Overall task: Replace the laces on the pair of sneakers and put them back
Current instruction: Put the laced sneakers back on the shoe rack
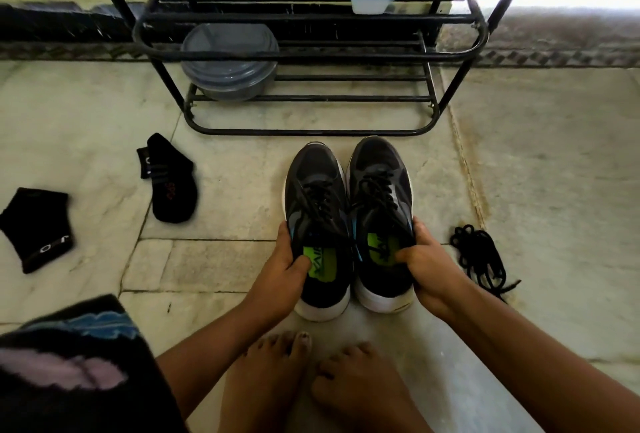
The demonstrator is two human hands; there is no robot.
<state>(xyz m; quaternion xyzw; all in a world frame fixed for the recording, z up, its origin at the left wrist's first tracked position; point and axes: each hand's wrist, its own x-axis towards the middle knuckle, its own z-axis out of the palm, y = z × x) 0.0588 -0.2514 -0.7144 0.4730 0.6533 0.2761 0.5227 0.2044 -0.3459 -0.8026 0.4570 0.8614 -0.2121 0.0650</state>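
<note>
Two dark sneakers stand side by side on the stone floor (pixel 519 155), toes toward the black rack (pixel 311 51). The left hand (pixel 285 268) has its grip closed on the left sneaker (pixel 317 190), thumb inside the collar on the green insole. The right hand (pixel 427 264) clasps the right sneaker (pixel 379 183) likewise. A loose black lace (pixel 479 257) lies just right of them.
</note>
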